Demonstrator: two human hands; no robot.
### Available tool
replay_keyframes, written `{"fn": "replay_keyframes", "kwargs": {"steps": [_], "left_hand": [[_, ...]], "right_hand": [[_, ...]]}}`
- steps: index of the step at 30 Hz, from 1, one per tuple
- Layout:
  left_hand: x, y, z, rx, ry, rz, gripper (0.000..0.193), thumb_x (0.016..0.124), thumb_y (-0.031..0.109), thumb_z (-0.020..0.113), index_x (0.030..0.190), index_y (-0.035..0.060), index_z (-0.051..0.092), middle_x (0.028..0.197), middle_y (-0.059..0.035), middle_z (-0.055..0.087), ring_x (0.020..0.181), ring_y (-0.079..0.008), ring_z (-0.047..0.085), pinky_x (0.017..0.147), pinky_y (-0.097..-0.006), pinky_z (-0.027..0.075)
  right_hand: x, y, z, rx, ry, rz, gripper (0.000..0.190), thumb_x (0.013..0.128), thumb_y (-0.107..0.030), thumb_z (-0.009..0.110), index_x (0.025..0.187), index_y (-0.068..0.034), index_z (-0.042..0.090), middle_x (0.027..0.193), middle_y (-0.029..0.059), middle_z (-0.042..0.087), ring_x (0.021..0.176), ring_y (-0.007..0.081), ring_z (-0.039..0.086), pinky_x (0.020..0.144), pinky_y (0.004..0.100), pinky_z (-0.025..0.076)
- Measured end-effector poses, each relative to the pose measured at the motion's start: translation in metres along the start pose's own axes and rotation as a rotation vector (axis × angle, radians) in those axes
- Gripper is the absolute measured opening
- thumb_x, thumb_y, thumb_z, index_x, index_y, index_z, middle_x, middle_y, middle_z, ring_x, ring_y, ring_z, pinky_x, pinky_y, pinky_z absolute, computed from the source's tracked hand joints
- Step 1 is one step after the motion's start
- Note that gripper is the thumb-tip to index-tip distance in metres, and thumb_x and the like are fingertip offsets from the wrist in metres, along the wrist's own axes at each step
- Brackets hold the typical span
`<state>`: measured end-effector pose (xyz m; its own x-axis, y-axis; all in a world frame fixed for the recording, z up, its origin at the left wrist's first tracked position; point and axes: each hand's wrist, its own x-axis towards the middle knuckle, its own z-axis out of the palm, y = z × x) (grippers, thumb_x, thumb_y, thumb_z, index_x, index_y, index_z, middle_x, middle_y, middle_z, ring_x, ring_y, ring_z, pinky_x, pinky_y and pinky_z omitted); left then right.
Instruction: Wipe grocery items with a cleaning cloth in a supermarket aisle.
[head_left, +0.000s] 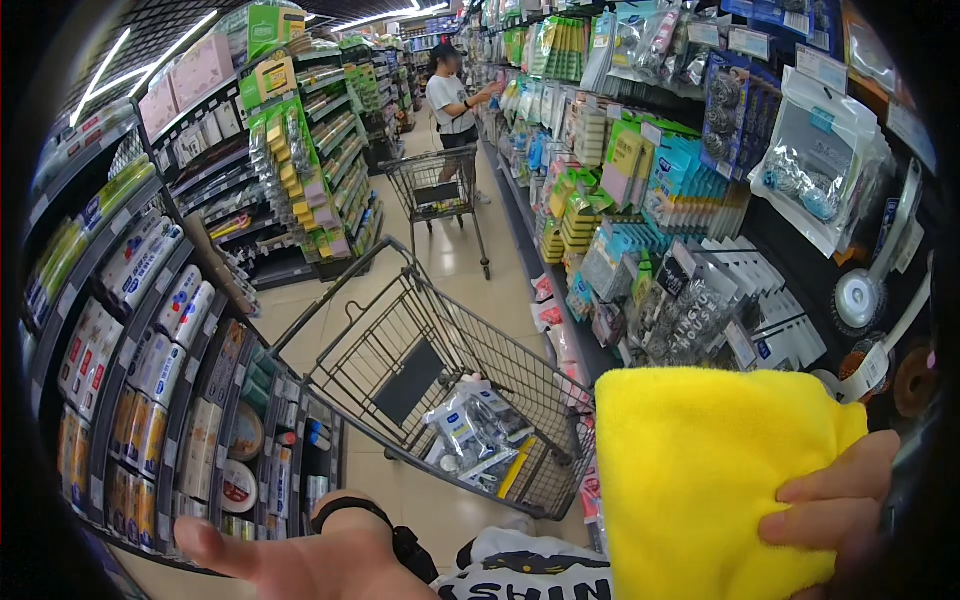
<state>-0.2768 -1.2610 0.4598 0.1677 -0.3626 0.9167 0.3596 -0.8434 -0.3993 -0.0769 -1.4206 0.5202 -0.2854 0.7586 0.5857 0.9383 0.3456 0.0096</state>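
A folded yellow plush cleaning cloth (705, 480) fills the lower right, close to the camera. My right hand (840, 502) grips it along its right side, fingers laid over the front. Low at the left, my left hand (315, 551) is held out with nothing visible in it; the thumb points left and the other fingers run past the lower edge. A black band circles the wrist. Beyond the hands stands a wire shopping cart (480, 337). Inside it lie several plastic-wrapped packs (480, 427) and a flat yellow item (517, 466).
Hanging scourers and sponges (675, 300) crowd the right rack, with handled pot brushes (862, 296) at far right. Shelves of wrapped rolls (169, 367) line the left. Farther along the aisle, a person (450, 97) stands at the rack behind a second cart (435, 187).
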Motion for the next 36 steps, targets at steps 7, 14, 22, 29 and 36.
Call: {"fn": "replay_keyframes", "kwargs": {"steps": [7, 14, 22, 29, 36], "left_hand": [[-0.004, -0.001, 0.0, -0.011, -0.02, 0.015, 0.042, 0.081, 0.015, 0.044, 0.121, 0.0198, 0.032, 0.14, -0.0066, -0.003, 0.116, -0.0286, 0.026, 0.09, -0.0597, 0.029], [-0.007, -0.004, 0.005, -0.004, -0.018, 0.023, 0.043, 0.082, 0.016, 0.042, 0.122, 0.0222, 0.031, 0.139, -0.008, -0.001, 0.116, -0.029, 0.027, 0.091, -0.0589, 0.03], [-0.009, -0.003, 0.011, 0.033, -0.068, 0.003, 0.042, 0.082, 0.019, 0.044, 0.122, 0.0216, 0.031, 0.138, -0.0093, 0.003, 0.114, -0.029, 0.027, 0.091, -0.0577, 0.032], [-0.009, -0.004, 0.029, -0.115, 0.043, 0.036, 0.043, 0.082, 0.019, 0.044, 0.123, 0.0223, 0.031, 0.137, -0.0099, 0.007, 0.113, -0.0257, 0.03, 0.093, -0.0573, 0.03], [-0.044, 0.019, 0.047, -0.557, 0.378, -0.113, 0.021, 0.082, 0.033, 0.043, 0.095, 0.0186, 0.051, 0.083, -0.0063, 0.046, 0.073, -0.0212, 0.045, 0.065, -0.0463, 0.041]], "right_hand": [[-0.003, 0.004, 0.007, 0.057, 0.132, -0.076, 0.039, 0.09, -0.026, 0.031, 0.121, -0.003, 0.03, 0.083, 0.0175, 0.058, 0.069, 0.0249, 0.051, 0.064, 0.0414, 0.036], [-0.001, 0.011, 0.008, 0.065, 0.104, -0.137, 0.038, 0.09, -0.026, 0.031, 0.12, -0.002, 0.032, 0.082, 0.0177, 0.058, 0.067, 0.025, 0.052, 0.062, 0.0409, 0.036], [-0.004, 0.011, 0.019, 0.074, 0.232, -0.036, 0.037, 0.089, -0.026, 0.032, 0.118, -0.002, 0.034, 0.082, 0.0173, 0.058, 0.066, 0.0251, 0.052, 0.062, 0.0413, 0.036], [-0.01, 0.014, 0.012, 0.045, 0.139, -0.021, 0.038, 0.089, -0.027, 0.036, 0.119, -0.003, 0.033, 0.084, 0.0179, 0.058, 0.067, 0.0258, 0.053, 0.062, 0.0419, 0.036], [-0.051, 0.037, 0.047, -0.052, 0.388, -0.03, 0.019, 0.074, -0.028, 0.059, 0.066, -0.01, 0.06, 0.058, -0.0006, 0.056, 0.047, 0.0126, 0.051, 0.046, 0.0252, 0.034]]}}
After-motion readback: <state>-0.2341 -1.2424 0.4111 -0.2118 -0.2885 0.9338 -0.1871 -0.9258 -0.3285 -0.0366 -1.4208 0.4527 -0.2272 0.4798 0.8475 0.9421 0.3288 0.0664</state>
